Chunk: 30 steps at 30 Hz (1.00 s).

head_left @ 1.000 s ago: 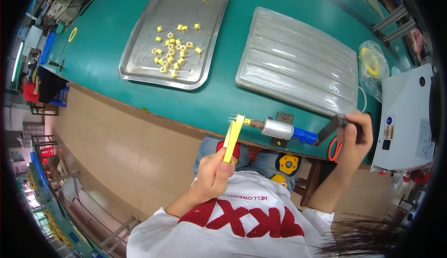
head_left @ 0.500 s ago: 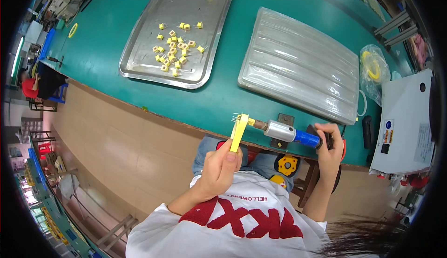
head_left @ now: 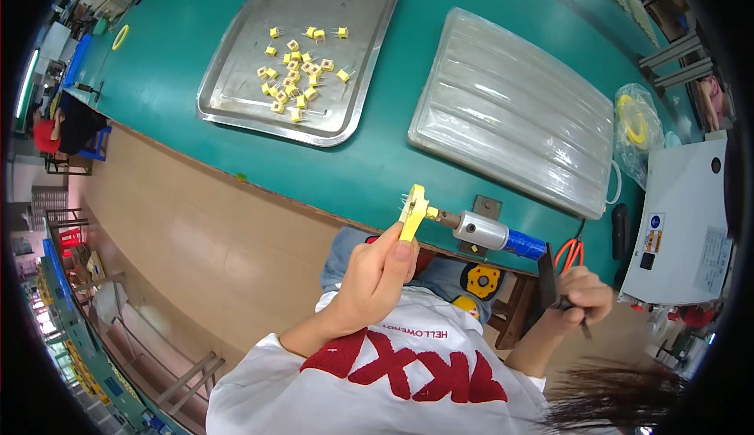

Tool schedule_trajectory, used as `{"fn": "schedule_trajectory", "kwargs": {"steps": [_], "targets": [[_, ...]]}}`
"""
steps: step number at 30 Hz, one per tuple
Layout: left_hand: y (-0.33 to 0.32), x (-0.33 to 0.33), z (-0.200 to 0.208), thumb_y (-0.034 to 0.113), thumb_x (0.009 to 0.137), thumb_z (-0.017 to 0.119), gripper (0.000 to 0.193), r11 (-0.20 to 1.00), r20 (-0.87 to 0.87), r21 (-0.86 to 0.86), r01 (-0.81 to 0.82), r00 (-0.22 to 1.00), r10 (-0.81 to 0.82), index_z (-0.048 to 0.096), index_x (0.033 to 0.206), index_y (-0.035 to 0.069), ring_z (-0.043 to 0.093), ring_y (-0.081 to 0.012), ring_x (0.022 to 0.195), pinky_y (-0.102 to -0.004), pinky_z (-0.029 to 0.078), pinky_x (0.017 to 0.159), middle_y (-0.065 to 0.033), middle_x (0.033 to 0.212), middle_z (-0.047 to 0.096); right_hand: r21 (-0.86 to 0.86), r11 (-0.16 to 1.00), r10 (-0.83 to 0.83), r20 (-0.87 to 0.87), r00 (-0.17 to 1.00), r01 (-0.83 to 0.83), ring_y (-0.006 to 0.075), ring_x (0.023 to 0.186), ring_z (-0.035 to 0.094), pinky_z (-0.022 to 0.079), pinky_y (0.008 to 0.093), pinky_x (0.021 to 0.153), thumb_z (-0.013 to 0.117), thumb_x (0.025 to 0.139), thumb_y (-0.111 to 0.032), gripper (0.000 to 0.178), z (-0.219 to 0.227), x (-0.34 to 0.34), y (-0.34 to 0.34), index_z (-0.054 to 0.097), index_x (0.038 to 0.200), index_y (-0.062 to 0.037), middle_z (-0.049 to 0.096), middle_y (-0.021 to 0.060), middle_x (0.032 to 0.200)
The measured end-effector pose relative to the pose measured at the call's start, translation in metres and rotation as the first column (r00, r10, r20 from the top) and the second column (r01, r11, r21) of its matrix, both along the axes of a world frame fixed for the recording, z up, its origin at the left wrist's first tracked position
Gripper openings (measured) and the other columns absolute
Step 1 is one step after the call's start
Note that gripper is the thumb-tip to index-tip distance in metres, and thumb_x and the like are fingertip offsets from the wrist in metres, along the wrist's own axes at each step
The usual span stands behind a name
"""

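My left hand [head_left: 377, 274] is closed, pinching a roll of yellow tape [head_left: 415, 219] between thumb and fingers. Thin metal pins show beside the tape, at the end of a spindle [head_left: 448, 218] that carries a small yellow piece. The spindle belongs to a hand-cranked winder with a silver and blue barrel [head_left: 503, 235], mounted at the table's front edge. At its right end, my right hand [head_left: 585, 294] is wrapped round the handle of the black crank [head_left: 547, 278]; the fingers partly cover the handle.
A metal tray [head_left: 236, 93] with several small yellow pinned coil formers [head_left: 294, 66] lies at the far left. Plastic-wrapped trays [head_left: 510, 105] fill the middle right. Red-handled scissors [head_left: 571, 254], a bagged yellow tape roll [head_left: 633, 121] and a white machine [head_left: 679, 219] stand to the right.
My right hand has swung down and to the right with the crank, uncovering the scissors. My left hand keeps its pinch on the tape, which now sits turned more side-on. The view has shifted slightly.
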State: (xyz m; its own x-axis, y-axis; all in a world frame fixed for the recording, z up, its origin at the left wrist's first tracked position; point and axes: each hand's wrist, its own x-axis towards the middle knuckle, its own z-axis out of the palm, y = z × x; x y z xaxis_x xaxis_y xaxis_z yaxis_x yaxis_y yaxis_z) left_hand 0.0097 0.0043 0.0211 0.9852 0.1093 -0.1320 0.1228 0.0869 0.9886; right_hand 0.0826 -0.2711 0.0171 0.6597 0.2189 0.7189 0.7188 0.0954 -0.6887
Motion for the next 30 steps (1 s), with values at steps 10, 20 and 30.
{"fn": "schedule_trajectory", "kwargs": {"steps": [10, 20, 30], "targets": [[-0.002, -0.005, -0.008, 0.024, 0.102, 0.040, 0.031, 1.000, -0.031, -0.020, 0.007, 0.999, -0.007, 0.051, 0.094, -0.003, 0.045, -0.0150, 0.050, -0.0295, 0.037, 0.050, -0.0059, 0.058, 0.049, -0.129, 0.905, -0.415, -0.468, 0.780, 0.405, 0.0028, 0.053, 0.036, 0.026, 0.0182, 0.045, 0.055, 0.097, -0.014, 0.011, 0.014, 0.039, 0.033, 0.054, 0.091, -0.0047, 0.047, -0.0009, 0.071], [0.002, 0.011, 0.005, 0.027, 0.102, 0.040, 0.033, 1.000, -0.030, 0.027, 0.008, 1.000, -0.007, 0.050, 0.093, -0.003, 0.045, -0.0168, 0.049, -0.0303, 0.036, 0.049, -0.0069, 0.058, 0.048, -0.454, 0.885, -0.389, -0.607, 0.693, 0.099, 0.0016, 0.051, 0.038, 0.025, 0.0183, 0.043, 0.058, 0.095, -0.020, 0.021, -0.007, 0.011, 0.017, 0.054, 0.082, -0.0039, 0.047, -0.0042, 0.065], [0.008, 0.026, -0.005, 0.031, 0.102, 0.043, 0.035, 0.989, 0.003, -0.121, 0.086, 0.996, -0.086, 0.049, 0.097, -0.003, 0.037, -0.0102, 0.053, -0.0280, 0.034, 0.049, -0.0030, 0.058, 0.045, -0.719, 0.657, -0.200, -0.456, 0.867, -0.227, 0.0145, 0.050, 0.050, 0.036, 0.0275, 0.047, 0.057, 0.085, -0.009, 0.016, 0.074, -0.010, 0.009, 0.060, 0.077, 0.0050, 0.054, 0.0090, 0.058]]}}
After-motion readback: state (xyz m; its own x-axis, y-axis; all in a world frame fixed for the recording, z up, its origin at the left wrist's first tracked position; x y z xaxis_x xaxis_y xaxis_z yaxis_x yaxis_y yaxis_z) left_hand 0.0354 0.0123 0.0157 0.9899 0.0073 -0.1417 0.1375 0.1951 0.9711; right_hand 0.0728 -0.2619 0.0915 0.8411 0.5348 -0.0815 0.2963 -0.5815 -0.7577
